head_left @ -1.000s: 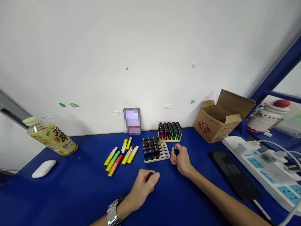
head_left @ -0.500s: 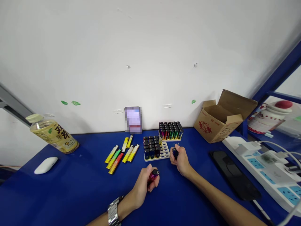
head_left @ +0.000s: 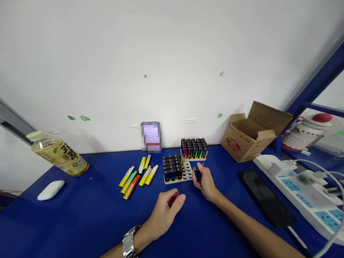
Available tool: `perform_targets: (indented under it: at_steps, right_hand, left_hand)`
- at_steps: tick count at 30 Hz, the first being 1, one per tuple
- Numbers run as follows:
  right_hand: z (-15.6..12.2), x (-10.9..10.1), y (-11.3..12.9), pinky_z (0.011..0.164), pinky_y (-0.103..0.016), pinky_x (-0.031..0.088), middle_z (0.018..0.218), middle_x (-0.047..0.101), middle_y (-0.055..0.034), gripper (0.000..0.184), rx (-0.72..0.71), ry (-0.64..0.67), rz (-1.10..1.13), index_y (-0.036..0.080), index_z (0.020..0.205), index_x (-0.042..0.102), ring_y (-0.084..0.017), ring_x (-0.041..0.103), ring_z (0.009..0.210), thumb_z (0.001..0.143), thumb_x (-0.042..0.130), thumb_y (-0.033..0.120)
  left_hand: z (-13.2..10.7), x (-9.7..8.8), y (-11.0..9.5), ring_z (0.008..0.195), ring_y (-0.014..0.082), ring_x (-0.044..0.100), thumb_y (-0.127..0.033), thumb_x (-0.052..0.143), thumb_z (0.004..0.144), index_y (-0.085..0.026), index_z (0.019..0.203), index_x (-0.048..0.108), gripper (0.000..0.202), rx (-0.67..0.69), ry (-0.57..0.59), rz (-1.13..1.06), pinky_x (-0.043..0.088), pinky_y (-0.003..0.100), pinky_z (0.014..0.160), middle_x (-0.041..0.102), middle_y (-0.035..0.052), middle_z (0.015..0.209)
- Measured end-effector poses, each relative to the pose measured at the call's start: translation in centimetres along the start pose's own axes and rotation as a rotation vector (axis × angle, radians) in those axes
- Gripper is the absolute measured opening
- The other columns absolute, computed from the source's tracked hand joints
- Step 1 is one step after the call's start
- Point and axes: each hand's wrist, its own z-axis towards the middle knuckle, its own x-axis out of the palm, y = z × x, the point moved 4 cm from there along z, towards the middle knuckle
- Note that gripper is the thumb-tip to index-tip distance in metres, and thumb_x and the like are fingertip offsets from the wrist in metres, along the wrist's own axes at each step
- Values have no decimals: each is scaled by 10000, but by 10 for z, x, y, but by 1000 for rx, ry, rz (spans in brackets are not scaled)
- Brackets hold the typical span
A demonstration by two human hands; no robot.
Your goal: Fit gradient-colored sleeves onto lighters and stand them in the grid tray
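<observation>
The left hand [head_left: 166, 210] curled around a dark red lighter [head_left: 174, 197]. Farther off, the right hand [head_left: 206, 182] gripped a dark blue lighter [head_left: 197, 174] just beside a partly filled white tray [head_left: 187, 175] (loose lighters [head_left: 132, 186] lay to its left). Behind stood a packed second tray [head_left: 201, 159], near the wall [head_left: 182, 93].

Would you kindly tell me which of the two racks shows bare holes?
The nearer rack, just left of the right hand: bare holes show along its right side, whereas the farther rack shows none.
</observation>
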Motion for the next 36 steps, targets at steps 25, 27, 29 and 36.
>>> perform_targets:
  at_steps: [25, 27, 29, 36]
  right_hand:
    - [-7, -3, 13, 347, -184, 258, 411, 426, 91, 406, -265, -76, 1, 207, 854, 486, -77, 315, 322, 895, 377, 596]
    - [-7, -4, 21, 429, -206, 373, 522, 521, 61, 332, -359, -100, -89, 224, 930, 471, -102, 444, 422, 899, 424, 552]
    - [-6, -7, 29, 591, -259, 457, 710, 598, -3, 300, -464, -135, -239, 216, 928, 536, -141, 549, 628, 882, 489, 509]
    - [8, -12, 27, 673, -291, 457, 831, 636, -51, 226, -510, -79, -447, 203, 969, 704, -187, 582, 758, 871, 554, 342]
  left_hand:
    - [3, -1, -9, 481, 77, 194, -433, 427, 809, -215, 527, 233, 406, 12, -87, 162, 172, 255, 470, 196, -75, 487]
    - [3, -2, -6, 492, 78, 197, -484, 450, 807, -213, 529, 249, 437, -12, -116, 148, 177, 251, 471, 214, -75, 493]
    - [4, -2, -4, 499, 78, 203, -519, 466, 809, -210, 537, 271, 457, -30, -119, 139, 184, 246, 475, 231, -77, 494]
    - [4, 0, -3, 499, 79, 229, -522, 444, 842, -205, 565, 307, 443, -30, -69, 159, 201, 242, 486, 257, -82, 501]
